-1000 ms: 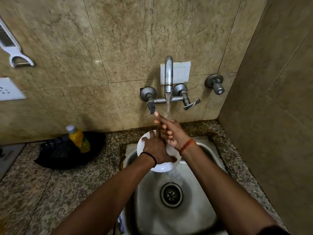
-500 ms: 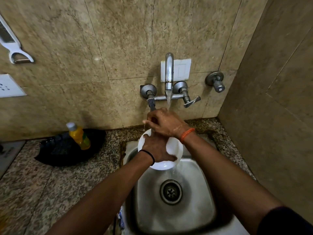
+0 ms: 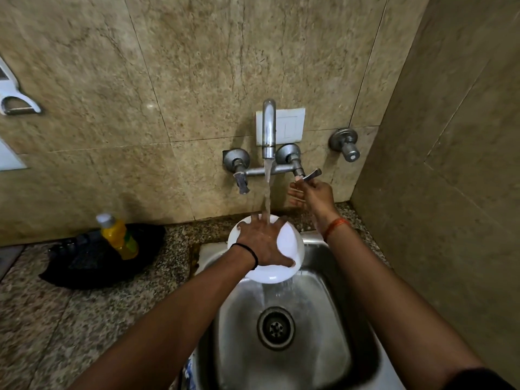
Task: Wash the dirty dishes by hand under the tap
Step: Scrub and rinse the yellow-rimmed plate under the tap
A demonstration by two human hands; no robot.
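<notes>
From the head camera, the right hand (image 3: 312, 194) had left the white bowl (image 3: 284, 243) and gone up to the right-hand tap lever (image 3: 309, 175), its fingertips (image 3: 298, 184) on or just under the lever. Whether they pinched it or only touched it could not be told. Half a second earlier that hand was rubbing over the bowl beside the left one, and a second earlier its fingers were stretched into the stream.

The left hand (image 3: 263, 243) now carried the bowl alone, fingers spread over the upturned underside and thumb hooked at the near rim. It held the bowl above the back edge of the steel sink (image 3: 332, 319), directly under the spout (image 3: 268, 128). Water (image 3: 267, 192) ran over the knuckles and spilled off the bowl toward the drain (image 3: 276, 327). The bowl had barely shifted between frames.

This probably meant scrubbing of the bowl had paused and the flow was about to be adjusted or shut off, so the bowl was likely near its final rinse.

On the granite desk (image 3: 42, 319) to the left, a yellow bottle (image 3: 119, 237) stood against a dark cloth (image 3: 92, 260), as before.
</notes>
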